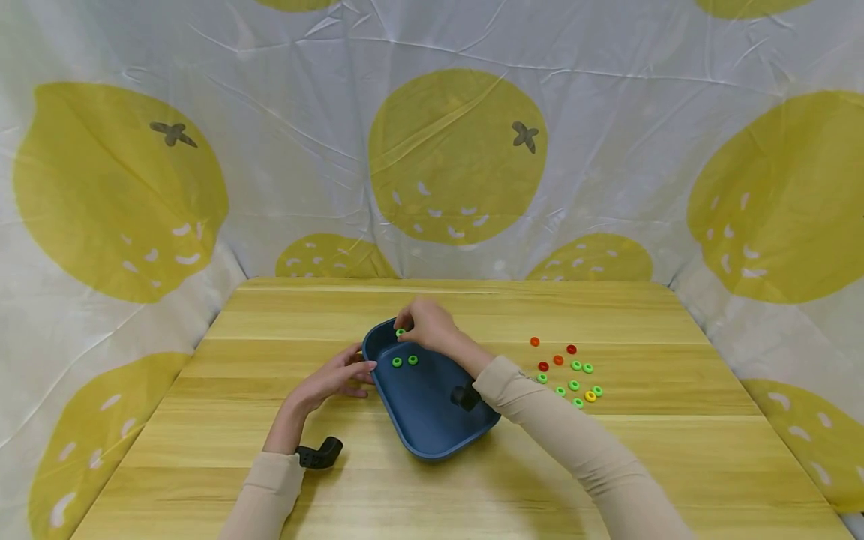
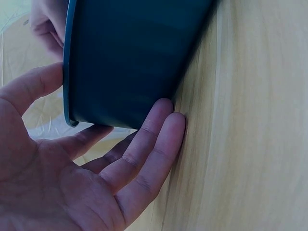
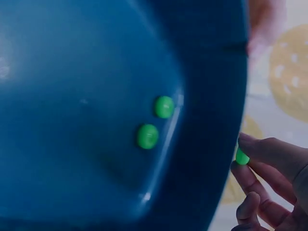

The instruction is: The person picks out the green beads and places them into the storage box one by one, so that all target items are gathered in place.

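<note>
A blue tray (image 1: 432, 405) with raised walls stands on the wooden table, two green rings (image 1: 405, 361) lying on its floor near the far end. Over that far end, my right hand (image 1: 432, 326) pinches another green ring (image 3: 242, 156) between thumb and fingertips. In the right wrist view this ring overlaps the tray's rim line. My left hand (image 1: 334, 379) is at the tray's left side, thumb tip at the rim and fingers fairly straight along the outer wall (image 2: 125, 62). Its lower fingertips (image 2: 175, 122) reach down close to the tabletop.
Right of the tray lie scattered small rings: several green rings (image 1: 574, 385), two red rings (image 1: 543, 366), two orange rings (image 1: 558, 360) and a yellow ring (image 1: 590, 396). My right forearm passes over the tray's right side. A lemon-print cloth (image 1: 304, 150) hangs behind the table (image 1: 236, 375).
</note>
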Tool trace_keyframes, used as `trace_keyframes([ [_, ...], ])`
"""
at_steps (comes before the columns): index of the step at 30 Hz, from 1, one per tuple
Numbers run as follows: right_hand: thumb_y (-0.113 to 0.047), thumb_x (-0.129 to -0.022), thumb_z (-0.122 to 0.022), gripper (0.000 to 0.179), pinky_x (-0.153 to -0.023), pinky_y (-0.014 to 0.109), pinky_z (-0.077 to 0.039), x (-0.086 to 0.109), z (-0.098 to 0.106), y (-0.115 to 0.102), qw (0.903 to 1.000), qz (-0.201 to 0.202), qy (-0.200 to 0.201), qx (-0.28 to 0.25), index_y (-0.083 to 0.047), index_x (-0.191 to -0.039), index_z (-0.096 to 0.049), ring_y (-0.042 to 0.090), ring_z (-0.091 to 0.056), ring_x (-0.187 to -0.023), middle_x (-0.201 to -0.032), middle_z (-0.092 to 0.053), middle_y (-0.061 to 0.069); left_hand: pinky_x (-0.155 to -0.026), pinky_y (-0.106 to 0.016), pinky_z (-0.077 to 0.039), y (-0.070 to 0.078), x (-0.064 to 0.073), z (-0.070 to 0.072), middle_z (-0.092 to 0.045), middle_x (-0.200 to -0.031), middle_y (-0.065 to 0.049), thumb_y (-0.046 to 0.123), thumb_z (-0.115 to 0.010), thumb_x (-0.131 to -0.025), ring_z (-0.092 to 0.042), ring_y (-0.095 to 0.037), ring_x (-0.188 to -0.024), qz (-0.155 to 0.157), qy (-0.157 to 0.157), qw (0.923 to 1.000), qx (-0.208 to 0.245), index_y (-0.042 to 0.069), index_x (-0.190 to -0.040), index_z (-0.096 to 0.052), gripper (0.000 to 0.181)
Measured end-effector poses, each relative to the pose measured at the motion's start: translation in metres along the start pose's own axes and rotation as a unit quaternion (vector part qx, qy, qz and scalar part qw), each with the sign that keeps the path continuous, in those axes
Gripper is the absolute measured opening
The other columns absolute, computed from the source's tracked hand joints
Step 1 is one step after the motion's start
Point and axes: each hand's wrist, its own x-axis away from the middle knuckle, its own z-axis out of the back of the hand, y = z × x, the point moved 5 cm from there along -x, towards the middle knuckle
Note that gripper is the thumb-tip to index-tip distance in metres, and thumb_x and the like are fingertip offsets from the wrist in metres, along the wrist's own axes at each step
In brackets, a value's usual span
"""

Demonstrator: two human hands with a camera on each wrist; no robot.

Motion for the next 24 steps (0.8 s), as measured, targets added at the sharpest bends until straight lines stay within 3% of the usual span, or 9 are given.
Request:
trace_keyframes([
  [10, -0.018, -0.084, -0.07, 0.018, -0.071, 0.027, -0.054, -0.005, -0.035, 0.009, 0.9962, -0.034, -0.025, 0.077, -0.016, -0.101, -0.073, 0.012, -0.063, -0.084, -0.098, -0.071, -0.002, -0.087, -0.046, -0.053, -0.001, 0.001, 0.0, -0.036, -0.14, -0.029, 0.029, -0.049, -0.097, -0.06, -0.026, -0.107, 0.001, 0.001, 1.0, 0.002, 0.004, -0.148, -0.017, 0.065],
  [24, -0.019, -0.082, -0.072, 0.012, -0.057, 0.024, -0.049, -0.006, -0.048, 0.017, 0.9951, -0.035, -0.025, 0.089, -0.014, -0.094, -0.074, 0.01, -0.058, -0.07, -0.089, -0.071, 0.0, -0.087, -0.046, -0.054, -0.001, 0.0, 0.0, -0.036, -0.14, -0.03, 0.029, -0.049, -0.097, -0.06, -0.025, -0.105, 0.002, 0.002, 1.0, -0.001, 0.003, -0.147, -0.017, 0.065],
])
